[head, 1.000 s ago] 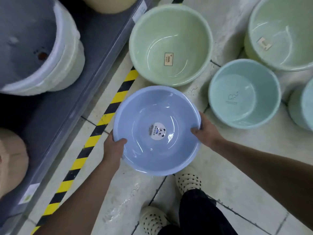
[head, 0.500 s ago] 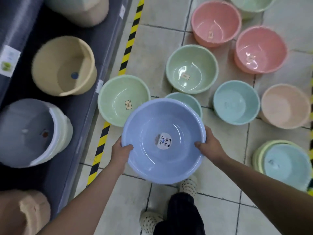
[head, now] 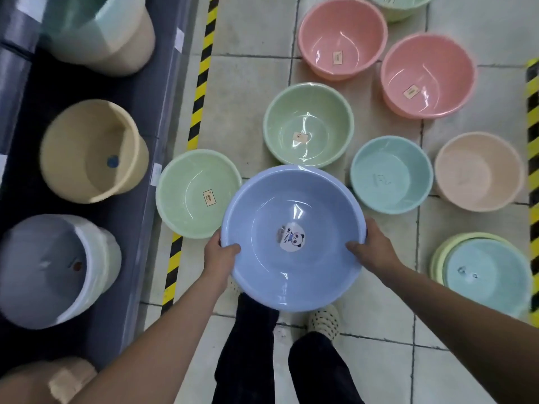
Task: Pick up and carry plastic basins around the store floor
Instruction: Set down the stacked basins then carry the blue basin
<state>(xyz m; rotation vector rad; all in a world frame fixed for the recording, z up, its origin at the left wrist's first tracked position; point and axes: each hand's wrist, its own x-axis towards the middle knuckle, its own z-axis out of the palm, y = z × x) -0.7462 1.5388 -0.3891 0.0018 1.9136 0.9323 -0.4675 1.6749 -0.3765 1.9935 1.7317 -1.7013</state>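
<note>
We hold the blue basin (head: 293, 237) off the tiled floor (head: 248, 71), above our feet. Left hand (head: 219, 253) clenched on its left rim, right hand (head: 374, 252) on its right rim, thumbs inside. Panda sticker (head: 294, 237) at centre. Green basin (head: 198, 193) sits just left; teal basin (head: 390, 174) beyond right.

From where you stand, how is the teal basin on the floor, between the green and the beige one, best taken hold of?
Take the teal basin by its rolled rim, from above, one hand at each opposite side. It sits upright with its mouth open and its rim free all round. That is the grip the left hand and right hand now have on the blue basin.
</note>
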